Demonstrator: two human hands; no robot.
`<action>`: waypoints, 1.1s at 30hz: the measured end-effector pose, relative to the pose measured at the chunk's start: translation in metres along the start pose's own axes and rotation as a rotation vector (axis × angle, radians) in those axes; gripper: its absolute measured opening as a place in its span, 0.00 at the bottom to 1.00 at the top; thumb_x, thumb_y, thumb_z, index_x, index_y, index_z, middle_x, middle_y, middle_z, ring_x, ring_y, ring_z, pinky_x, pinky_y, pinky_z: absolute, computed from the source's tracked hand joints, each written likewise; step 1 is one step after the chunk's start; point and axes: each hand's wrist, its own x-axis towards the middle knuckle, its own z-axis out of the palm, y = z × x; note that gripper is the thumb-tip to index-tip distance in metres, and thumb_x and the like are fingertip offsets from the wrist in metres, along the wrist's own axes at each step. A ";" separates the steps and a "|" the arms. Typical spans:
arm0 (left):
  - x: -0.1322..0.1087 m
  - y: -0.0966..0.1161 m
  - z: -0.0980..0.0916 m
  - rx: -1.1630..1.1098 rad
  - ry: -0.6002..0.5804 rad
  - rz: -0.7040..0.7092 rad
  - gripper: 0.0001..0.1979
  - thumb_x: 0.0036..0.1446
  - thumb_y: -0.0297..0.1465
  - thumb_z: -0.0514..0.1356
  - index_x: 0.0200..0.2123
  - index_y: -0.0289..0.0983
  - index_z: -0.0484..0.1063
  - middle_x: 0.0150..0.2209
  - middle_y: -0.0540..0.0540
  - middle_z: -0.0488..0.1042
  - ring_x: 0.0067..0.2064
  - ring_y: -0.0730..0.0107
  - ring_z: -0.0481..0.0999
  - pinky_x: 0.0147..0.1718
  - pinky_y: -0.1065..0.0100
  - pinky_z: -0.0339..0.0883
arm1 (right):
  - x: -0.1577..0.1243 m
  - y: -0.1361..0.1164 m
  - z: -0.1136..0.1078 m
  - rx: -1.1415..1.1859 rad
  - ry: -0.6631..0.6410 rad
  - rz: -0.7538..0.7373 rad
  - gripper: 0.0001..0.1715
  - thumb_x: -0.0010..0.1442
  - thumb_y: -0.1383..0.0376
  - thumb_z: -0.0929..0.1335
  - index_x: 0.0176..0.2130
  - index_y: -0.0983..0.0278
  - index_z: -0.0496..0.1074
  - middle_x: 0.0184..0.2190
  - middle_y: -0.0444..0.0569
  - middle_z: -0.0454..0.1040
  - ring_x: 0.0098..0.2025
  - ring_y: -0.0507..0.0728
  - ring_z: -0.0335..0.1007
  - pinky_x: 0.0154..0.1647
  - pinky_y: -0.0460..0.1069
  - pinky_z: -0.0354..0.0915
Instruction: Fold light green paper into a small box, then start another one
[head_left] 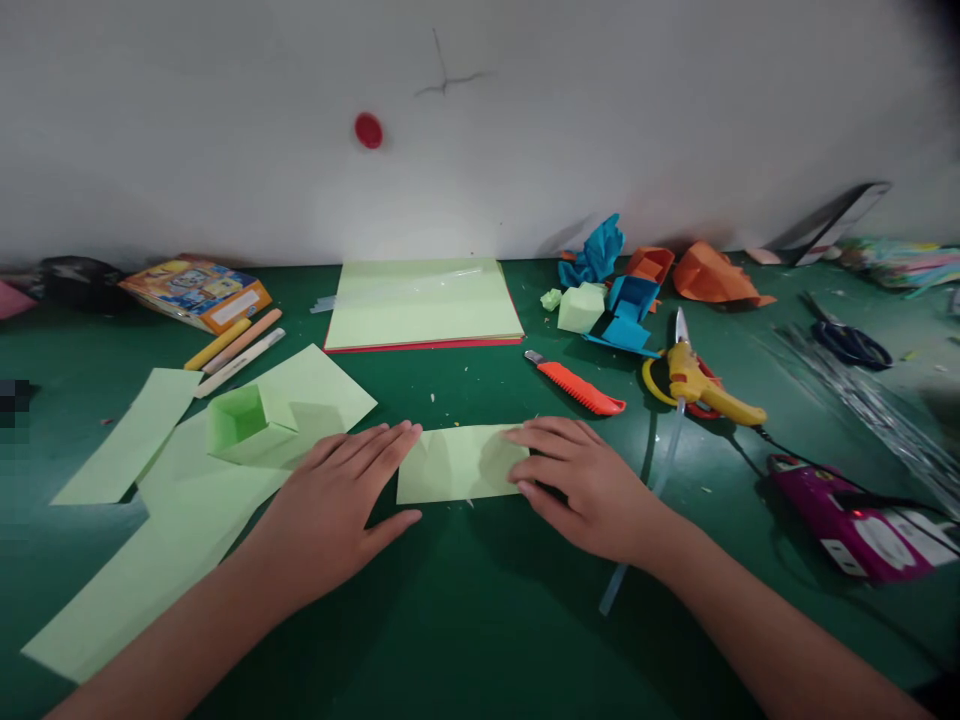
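Observation:
A pale green strip of paper [457, 464] lies flat on the green table in front of me. My left hand [337, 490] rests at its left end, fingers stretched out and thumb apart. At the right end, my right hand [574, 475] lies with its fingers spread, fingertips on the paper. Left of my left hand, a small open green paper box [251, 422] sits on a larger cut green sheet [330, 385]. Another loose green strip [135, 435] is farther left. An orange-red utility knife [577, 387] lies beyond my right hand.
A stack of green sheets [424, 305] lies by the wall. To the right are crumpled blue paper [600, 250], orange paper pieces [712, 272], a yellow glue gun [697, 385] and a purple power strip [862, 525]. Several markers [232, 345] and an orange box [199, 290] stand left.

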 end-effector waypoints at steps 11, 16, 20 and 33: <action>0.000 0.003 0.002 -0.071 0.179 0.028 0.31 0.70 0.43 0.55 0.72 0.45 0.53 0.60 0.41 0.74 0.56 0.50 0.76 0.59 0.50 0.59 | 0.003 0.006 0.003 0.342 0.181 0.231 0.23 0.66 0.66 0.68 0.59 0.53 0.72 0.52 0.50 0.78 0.53 0.62 0.74 0.57 0.62 0.69; -0.005 0.008 -0.002 -0.038 0.337 0.048 0.19 0.70 0.35 0.56 0.63 0.47 0.68 0.54 0.42 0.77 0.54 0.51 0.77 0.54 0.51 0.63 | 0.001 0.000 -0.005 0.541 0.317 0.148 0.16 0.64 0.68 0.70 0.51 0.56 0.78 0.38 0.47 0.81 0.42 0.57 0.77 0.46 0.53 0.74; -0.012 0.010 -0.006 -0.028 0.455 0.075 0.14 0.68 0.28 0.59 0.52 0.52 0.75 0.49 0.50 0.80 0.50 0.57 0.79 0.52 0.51 0.65 | 0.000 -0.004 -0.007 0.608 0.192 -0.097 0.11 0.66 0.70 0.70 0.45 0.57 0.80 0.42 0.49 0.83 0.45 0.56 0.79 0.47 0.51 0.74; -0.008 0.019 -0.006 -0.196 0.058 0.394 0.28 0.66 0.42 0.59 0.67 0.42 0.65 0.68 0.44 0.69 0.70 0.53 0.65 0.71 0.51 0.53 | 0.000 -0.005 -0.001 0.430 -0.092 -0.174 0.09 0.68 0.68 0.70 0.47 0.59 0.80 0.50 0.50 0.82 0.56 0.56 0.76 0.60 0.53 0.69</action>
